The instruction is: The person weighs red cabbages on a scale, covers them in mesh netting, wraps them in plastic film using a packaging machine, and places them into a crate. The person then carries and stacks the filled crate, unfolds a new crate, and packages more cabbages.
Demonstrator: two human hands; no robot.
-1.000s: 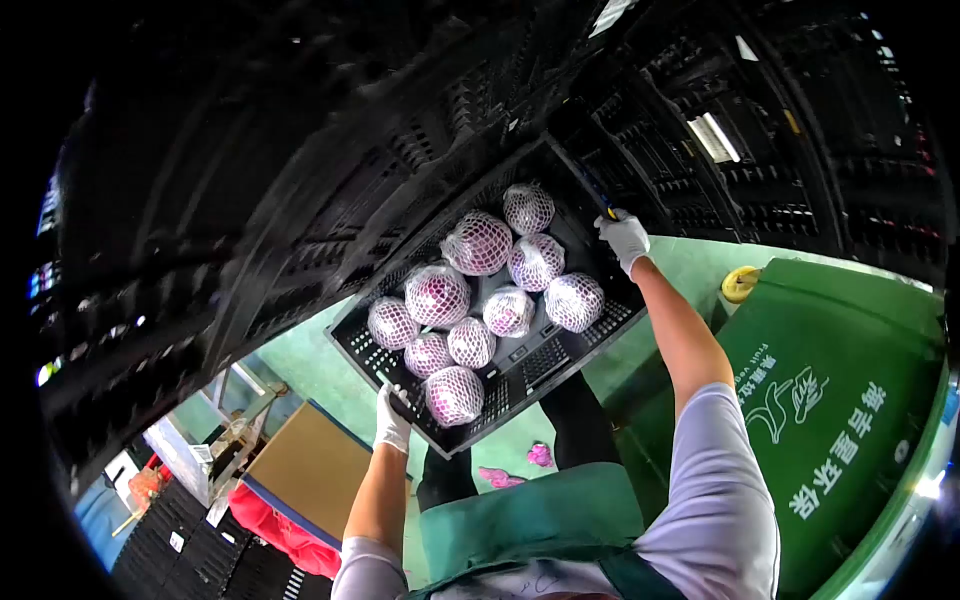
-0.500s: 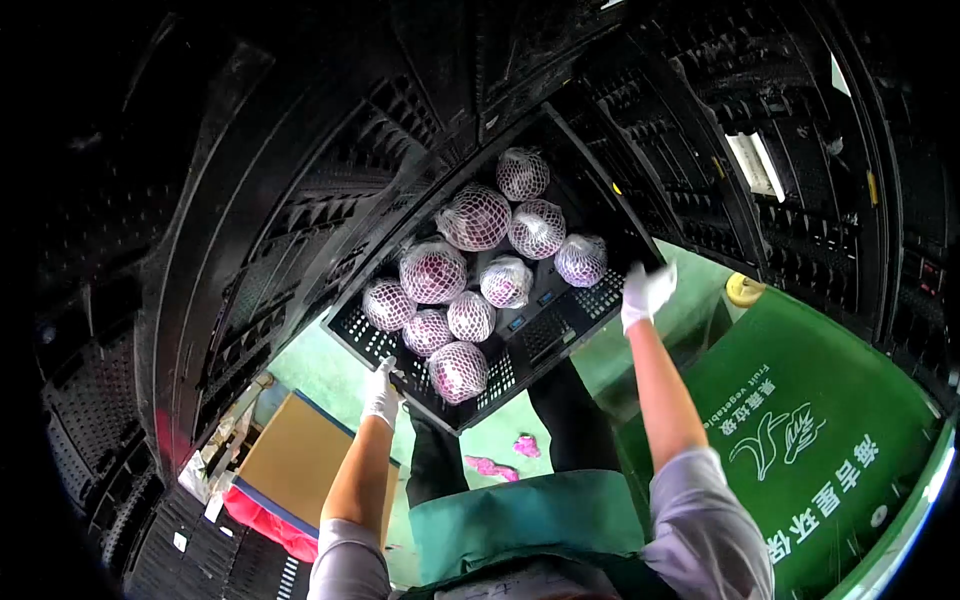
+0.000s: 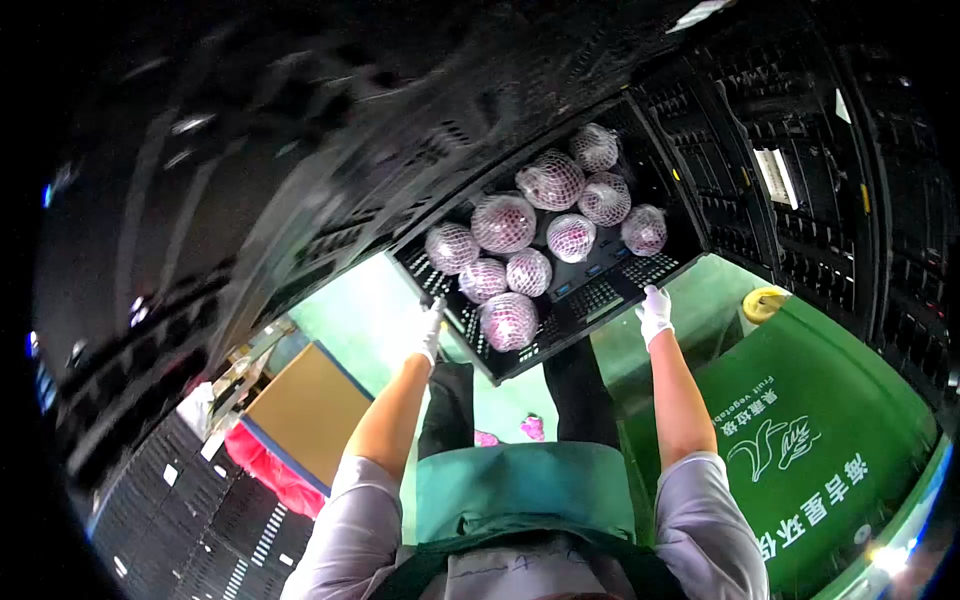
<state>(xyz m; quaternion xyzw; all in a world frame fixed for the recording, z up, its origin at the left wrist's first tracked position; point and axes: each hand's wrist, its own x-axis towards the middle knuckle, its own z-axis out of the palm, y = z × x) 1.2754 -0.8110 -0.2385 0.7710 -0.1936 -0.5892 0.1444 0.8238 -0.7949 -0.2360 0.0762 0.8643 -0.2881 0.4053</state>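
Observation:
A black plastic crate sits in front of me among dark crate walls. Several round purple items in white foam netting lie inside it. My left hand, in a white glove, is beside the crate's left corner; its fingers point up and whether they touch the rim is unclear. My right hand, also gloved, is at the crate's near right edge, fingertips close to the rim. Neither hand shows an object within it.
Stacked black crates rise at the right and left. A green bin with white lettering stands at lower right, a yellow round object behind it. A cardboard box and red cloth are at lower left. Pink pieces lie on the floor.
The crate with the netted items has shifted up and right in view. My right hand left the crate's right side and came to its near edge. My left hand moved up along with the crate.

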